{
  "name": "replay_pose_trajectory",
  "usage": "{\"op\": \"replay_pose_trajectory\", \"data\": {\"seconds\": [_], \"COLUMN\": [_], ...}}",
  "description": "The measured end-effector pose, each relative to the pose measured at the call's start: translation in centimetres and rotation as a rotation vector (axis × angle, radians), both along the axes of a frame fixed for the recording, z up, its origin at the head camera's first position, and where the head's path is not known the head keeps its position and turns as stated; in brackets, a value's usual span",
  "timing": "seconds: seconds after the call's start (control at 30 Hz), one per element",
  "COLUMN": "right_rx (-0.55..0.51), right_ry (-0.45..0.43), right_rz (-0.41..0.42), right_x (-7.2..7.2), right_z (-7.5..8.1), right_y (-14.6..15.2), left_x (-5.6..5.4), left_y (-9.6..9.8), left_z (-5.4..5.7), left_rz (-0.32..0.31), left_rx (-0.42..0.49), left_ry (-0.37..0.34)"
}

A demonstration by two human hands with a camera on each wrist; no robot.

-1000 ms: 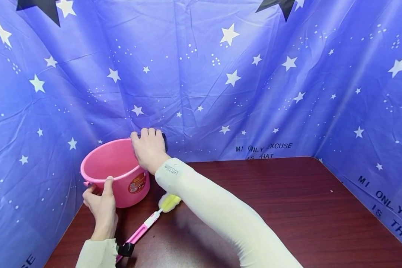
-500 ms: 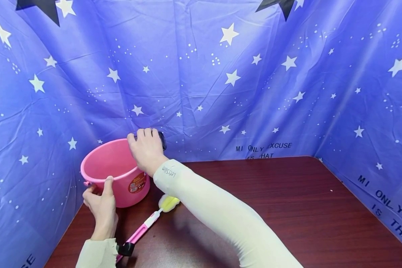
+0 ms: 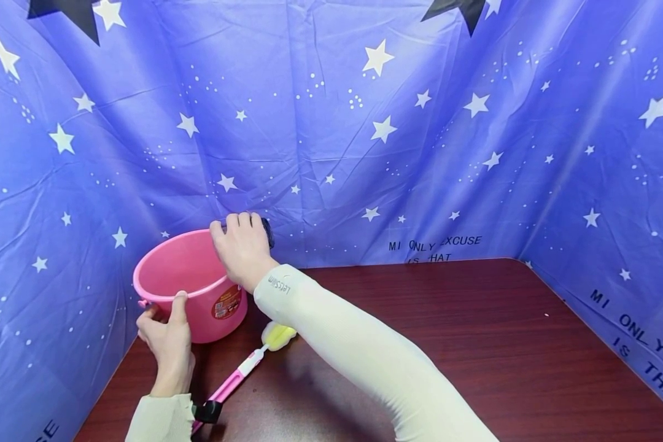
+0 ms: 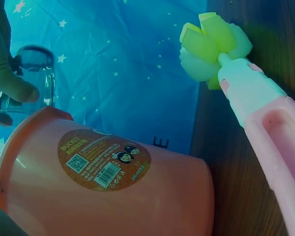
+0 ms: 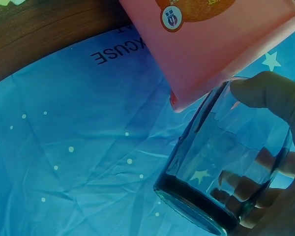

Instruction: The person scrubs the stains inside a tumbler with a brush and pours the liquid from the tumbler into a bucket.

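Note:
A pink bucket [image 3: 199,319] stands upright on the table, with an orange oval label on its side. My left hand [image 3: 168,341] grips its near left rim, the thumb lying on the outer wall. Over the bucket's far right rim, my right hand [image 3: 244,248] holds a clear glass cup [image 5: 231,142]. The cup is tilted, its mouth at the rim and its thick base pointing away from the bucket. In the head view the hand hides most of the cup. I cannot tell whether anything is in the cup; the bucket's bottom is out of sight.
A sponge bottle brush [image 3: 248,363] with a pink-and-white handle and yellow-white head lies in front of the bucket, partly behind my left wrist and its black strap [image 3: 207,411]. A blue star-printed curtain [image 3: 331,123] encloses the dark red wooden table [image 3: 475,344] at back and sides.
My right hand and the glass cup have shifted slightly left and down since one second ago, then stayed almost still. The left hand, bucket and brush have not moved.

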State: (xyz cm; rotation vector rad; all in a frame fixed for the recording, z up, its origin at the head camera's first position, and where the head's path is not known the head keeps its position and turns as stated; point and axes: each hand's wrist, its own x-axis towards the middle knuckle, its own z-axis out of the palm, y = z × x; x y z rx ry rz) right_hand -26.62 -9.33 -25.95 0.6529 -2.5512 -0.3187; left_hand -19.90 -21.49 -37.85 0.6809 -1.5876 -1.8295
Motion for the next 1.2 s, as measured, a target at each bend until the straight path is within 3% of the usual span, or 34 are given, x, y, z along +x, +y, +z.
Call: {"op": "replay_pose_trajectory", "data": {"seconds": [0.4, 0.7, 1.2], "right_rx": [-0.111, -0.197, -0.415], "right_ry": [0.024, -0.053, -0.078], "right_rz": [0.021, -0.002, 0.016], "right_x": [-0.6, -0.9, -1.8], "right_z": [-0.6, -1.0, -2.0], "right_y": [0.7, 1.6, 3.4], "left_x": [-0.1, -0.1, -0.1], "left_y": [-0.1, -0.1, 0.0], "left_z": [-0.2, -0.1, -0.1], "left_rz": [0.021, 0.005, 0.009], "left_rx": [-0.008, -0.011, -0.015], "left_ry": [0.018, 0.013, 0.015]}}
